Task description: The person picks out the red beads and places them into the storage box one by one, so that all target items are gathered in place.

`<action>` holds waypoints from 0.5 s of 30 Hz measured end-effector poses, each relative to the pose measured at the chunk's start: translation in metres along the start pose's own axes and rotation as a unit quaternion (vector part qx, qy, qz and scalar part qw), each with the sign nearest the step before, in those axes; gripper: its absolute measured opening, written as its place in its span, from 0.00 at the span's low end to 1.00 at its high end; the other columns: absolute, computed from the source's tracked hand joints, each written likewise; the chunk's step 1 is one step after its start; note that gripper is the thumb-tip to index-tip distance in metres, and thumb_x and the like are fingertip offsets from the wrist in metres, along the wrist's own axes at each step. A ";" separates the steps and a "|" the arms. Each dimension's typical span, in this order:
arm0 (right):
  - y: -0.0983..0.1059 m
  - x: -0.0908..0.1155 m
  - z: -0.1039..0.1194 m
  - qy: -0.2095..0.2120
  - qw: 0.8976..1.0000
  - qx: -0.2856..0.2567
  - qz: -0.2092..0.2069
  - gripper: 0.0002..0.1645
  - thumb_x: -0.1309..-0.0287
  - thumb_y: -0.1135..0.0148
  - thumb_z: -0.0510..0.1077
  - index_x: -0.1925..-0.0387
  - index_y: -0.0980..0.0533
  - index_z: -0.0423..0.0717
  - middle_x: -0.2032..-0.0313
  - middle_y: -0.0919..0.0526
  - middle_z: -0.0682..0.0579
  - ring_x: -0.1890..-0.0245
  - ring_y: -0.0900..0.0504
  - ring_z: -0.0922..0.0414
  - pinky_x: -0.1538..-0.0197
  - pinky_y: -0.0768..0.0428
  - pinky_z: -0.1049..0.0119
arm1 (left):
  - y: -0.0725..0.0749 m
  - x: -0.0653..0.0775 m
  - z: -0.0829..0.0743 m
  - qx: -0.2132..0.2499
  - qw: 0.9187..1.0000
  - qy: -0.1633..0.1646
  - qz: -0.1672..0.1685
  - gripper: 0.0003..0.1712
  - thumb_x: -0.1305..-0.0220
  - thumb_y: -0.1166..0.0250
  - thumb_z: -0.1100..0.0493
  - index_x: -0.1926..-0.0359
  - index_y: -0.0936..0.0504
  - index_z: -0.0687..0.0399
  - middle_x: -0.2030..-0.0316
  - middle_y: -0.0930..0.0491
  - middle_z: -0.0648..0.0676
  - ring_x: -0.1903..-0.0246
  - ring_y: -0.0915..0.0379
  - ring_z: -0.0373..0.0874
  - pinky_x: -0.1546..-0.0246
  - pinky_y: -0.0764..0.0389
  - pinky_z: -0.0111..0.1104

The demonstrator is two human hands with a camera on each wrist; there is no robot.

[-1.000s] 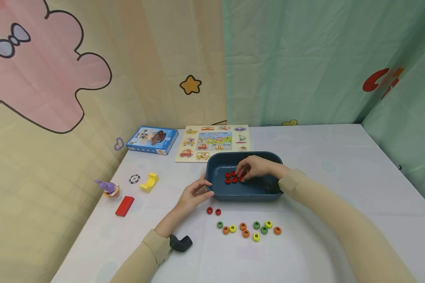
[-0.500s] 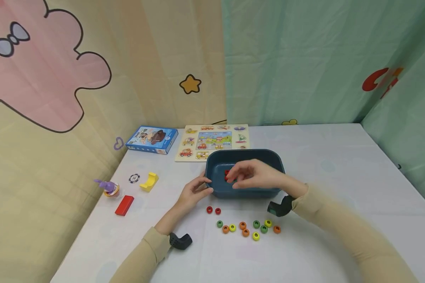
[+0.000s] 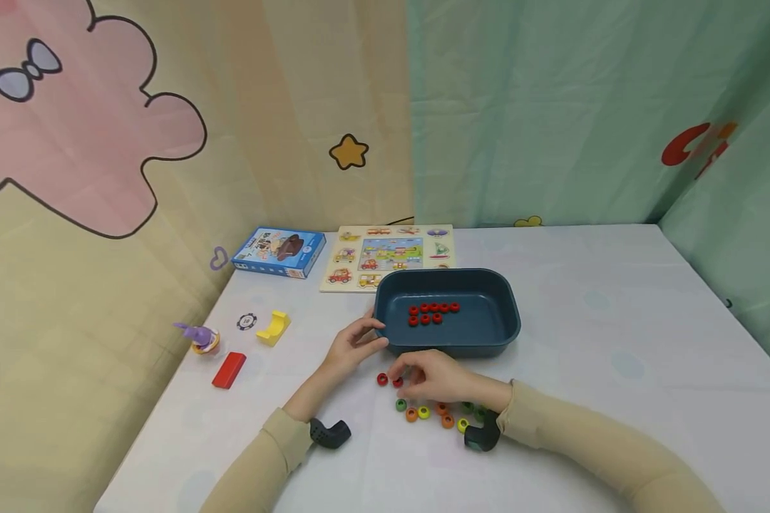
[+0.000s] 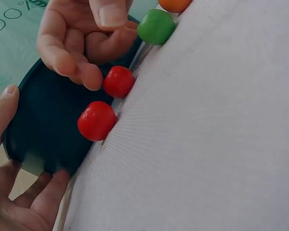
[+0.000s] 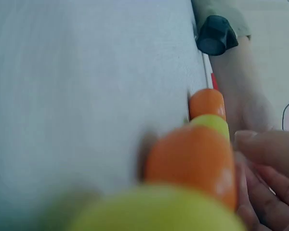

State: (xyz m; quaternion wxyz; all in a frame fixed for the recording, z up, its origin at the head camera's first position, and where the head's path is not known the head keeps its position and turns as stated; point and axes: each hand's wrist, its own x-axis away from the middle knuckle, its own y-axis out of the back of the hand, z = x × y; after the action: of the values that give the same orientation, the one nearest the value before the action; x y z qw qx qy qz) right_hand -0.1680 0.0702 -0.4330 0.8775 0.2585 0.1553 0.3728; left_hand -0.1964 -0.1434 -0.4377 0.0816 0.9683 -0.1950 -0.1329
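My left hand [image 3: 351, 347] rests its fingertips and thumb against the left end of a dark blue tray [image 3: 481, 324]. Inside the tray, several red beads [image 3: 434, 308] lie in two rows. My right hand [image 3: 435, 377] is low over the table in front of the tray, thumb and fingers apart around a red bead [image 4: 119, 82]. In the left wrist view its fingertips come right beside that bead, with no grip visible. Another red bead [image 3: 382, 380] lies just left of it. Green [image 3: 401, 405], orange [image 3: 411, 415] and yellow [image 3: 423, 412] beads lie nearer me, some partly hidden by my right arm.
Behind the tray lie a wooden picture puzzle [image 3: 346, 265] and a blue box [image 3: 279, 251]. At the left are a yellow curved block [image 3: 274, 328], a poker chip [image 3: 247, 321], a red block [image 3: 229, 370] and a purple figure [image 3: 199, 337]. Curtains stand behind the table.
My right hand has let go of a red bead in the tray, lifted out and come down towards the red beads on the table. My left hand has stayed at the tray.
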 end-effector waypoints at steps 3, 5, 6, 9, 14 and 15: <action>-0.003 -0.001 -0.007 -0.001 1.000 0.023 -0.014 0.15 0.51 0.36 0.44 0.59 0.24 0.52 0.70 0.22 0.59 0.81 0.28 0.64 0.77 0.26 0.71 | 0.000 0.000 0.000 0.002 1.000 0.005 -0.002 0.18 0.43 0.39 0.61 0.54 0.29 0.69 0.35 0.48 0.59 0.36 0.53 0.49 0.43 0.40 0.48; -0.003 -0.002 -0.008 0.002 0.999 0.036 -0.023 0.14 0.51 0.35 0.44 0.59 0.24 0.52 0.69 0.22 0.59 0.81 0.28 0.64 0.76 0.26 0.71 | 0.000 -0.001 0.006 0.007 1.000 0.008 -0.006 0.17 0.43 0.38 0.61 0.54 0.27 0.66 0.35 0.47 0.57 0.36 0.52 0.48 0.43 0.39 0.46; -0.004 -0.002 -0.008 0.004 0.999 0.042 -0.026 0.14 0.51 0.35 0.44 0.59 0.24 0.52 0.68 0.21 0.58 0.80 0.28 0.64 0.75 0.26 0.71 | 0.001 -0.002 0.009 0.008 1.000 0.007 -0.009 0.17 0.43 0.38 0.60 0.55 0.27 0.64 0.35 0.46 0.56 0.37 0.51 0.47 0.43 0.38 0.45; -0.004 -0.003 -0.009 0.006 0.998 0.059 -0.034 0.13 0.51 0.35 0.44 0.60 0.24 0.52 0.67 0.21 0.59 0.79 0.28 0.64 0.74 0.26 0.72 | 0.002 -0.004 0.021 0.012 1.000 0.004 -0.018 0.16 0.45 0.37 0.58 0.56 0.25 0.59 0.35 0.45 0.54 0.37 0.50 0.46 0.44 0.36 0.43; -0.005 -0.002 -0.011 0.005 0.997 0.071 -0.040 0.13 0.51 0.35 0.47 0.61 0.24 0.52 0.67 0.21 0.61 0.78 0.28 0.66 0.73 0.26 0.73 | 0.001 -0.004 0.024 0.010 1.000 0.014 -0.023 0.16 0.46 0.36 0.55 0.57 0.25 0.55 0.36 0.44 0.52 0.38 0.48 0.45 0.45 0.34 0.40; -0.004 -0.002 -0.010 0.007 0.997 0.069 -0.039 0.14 0.51 0.35 0.47 0.61 0.24 0.52 0.67 0.22 0.62 0.78 0.28 0.67 0.73 0.26 0.73 | 0.002 -0.003 0.023 0.010 1.000 0.016 -0.021 0.16 0.46 0.36 0.56 0.56 0.25 0.55 0.36 0.44 0.53 0.37 0.49 0.46 0.45 0.34 0.40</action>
State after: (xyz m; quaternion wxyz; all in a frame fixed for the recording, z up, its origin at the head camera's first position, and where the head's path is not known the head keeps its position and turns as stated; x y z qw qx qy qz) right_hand -0.1712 0.0699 -0.4434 0.8705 0.3090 0.1970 0.3285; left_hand -0.2066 -0.1460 -0.4586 0.0720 0.9750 -0.1743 -0.1172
